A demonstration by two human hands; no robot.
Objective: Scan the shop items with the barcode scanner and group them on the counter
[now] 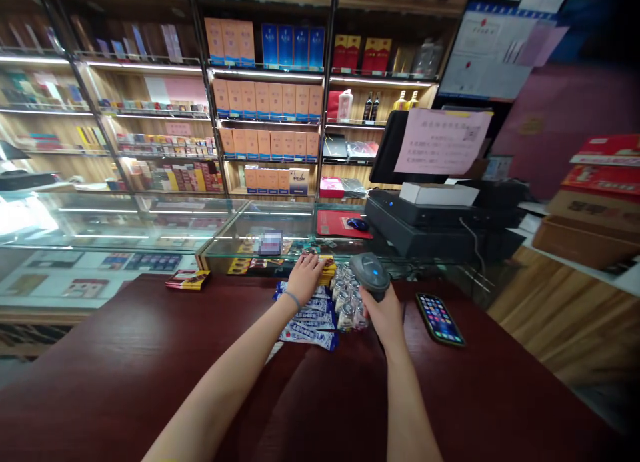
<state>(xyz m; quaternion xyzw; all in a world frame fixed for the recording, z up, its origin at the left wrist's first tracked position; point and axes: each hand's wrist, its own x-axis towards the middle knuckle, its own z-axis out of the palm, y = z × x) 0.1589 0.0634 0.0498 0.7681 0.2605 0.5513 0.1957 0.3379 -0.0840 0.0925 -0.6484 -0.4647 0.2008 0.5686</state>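
My right hand point(383, 315) is closed around the grip of a dark barcode scanner point(371, 274), its head pointing down over a cluster of small clear-wrapped items point(346, 301). My left hand point(303, 279) reaches forward, fingers stretched out and resting on a yellow packet point(329, 271) at the far end of a row of blue-and-white snack packets point(310, 322). All of this lies on a dark red wooden counter point(150, 355).
A smartphone point(440, 319) lies screen-up to the right of my right hand. A dark packet point(187, 279) sits at the counter's far left edge. Beyond are a glass display case point(150, 222), a black register with monitor point(440, 215) and shelves of boxed goods point(267, 102).
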